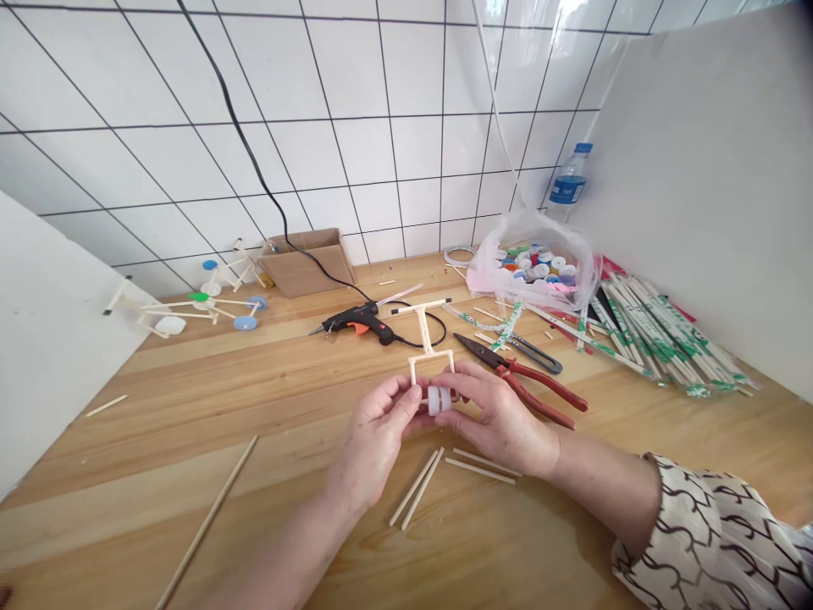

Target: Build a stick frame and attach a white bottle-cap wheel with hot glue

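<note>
My left hand (pixel 374 432) and my right hand (pixel 501 415) meet over the wooden table, holding a small frame of glued wooden sticks (pixel 427 332) from both sides. Between my fingers, at the frame's near end, sits a white cylindrical piece (pixel 439 400), possibly paired bottle caps, and my fingers partly hide it. Red-handled pliers (pixel 527 391) lie just beyond my right hand. Several short cut sticks (pixel 438 479) lie on the table below my hands.
A black glue gun (pixel 359 322) lies behind the frame. Farther back are a plastic bag of bottle caps (pixel 533 267), bundled wrapped chopsticks (pixel 666 335), stick-and-cap models (pixel 200 301), and a cardboard box (pixel 305 264). White panels flank the table, and tiles stand behind it.
</note>
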### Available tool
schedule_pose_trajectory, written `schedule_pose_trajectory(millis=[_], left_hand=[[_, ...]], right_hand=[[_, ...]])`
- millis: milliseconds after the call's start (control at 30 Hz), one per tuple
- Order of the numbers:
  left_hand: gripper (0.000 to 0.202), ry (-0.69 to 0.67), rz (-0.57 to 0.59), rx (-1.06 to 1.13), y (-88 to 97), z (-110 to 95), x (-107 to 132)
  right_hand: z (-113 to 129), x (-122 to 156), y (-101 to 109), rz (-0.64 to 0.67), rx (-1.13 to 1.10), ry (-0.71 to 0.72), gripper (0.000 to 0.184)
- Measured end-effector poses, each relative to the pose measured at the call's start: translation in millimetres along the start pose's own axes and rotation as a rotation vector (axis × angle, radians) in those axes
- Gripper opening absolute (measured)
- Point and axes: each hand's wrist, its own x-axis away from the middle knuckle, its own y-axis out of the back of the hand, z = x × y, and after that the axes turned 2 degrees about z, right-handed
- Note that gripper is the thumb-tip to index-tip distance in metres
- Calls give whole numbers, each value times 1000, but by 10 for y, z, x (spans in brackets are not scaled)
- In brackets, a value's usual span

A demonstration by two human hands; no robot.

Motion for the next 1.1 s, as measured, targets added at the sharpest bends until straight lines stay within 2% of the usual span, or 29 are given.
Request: schedule_pose_trajectory(millis=[233,433,567,733,900,1100], left_hand=[[20,-4,26,-178,-11,13,29],[18,10,-8,-208,-33,2,42],[19,2,-28,-239,-30,14,44],[15,-13,-3,-262,-16,4,37],[17,-18,11,-227,-13,-6,29],[18,-16,20,-218,25,52,25]], right_hand=[[-25,6,-45,23,35,13,30],[-36,16,-65,41,96,63,32],[-41,14,-78,19,127,62,24],[0,-20,-84,-53,14,-3,27],[32,-27,-78,-93,-50,-122,21],[25,-8,-66,-51,-19,-103,10]])
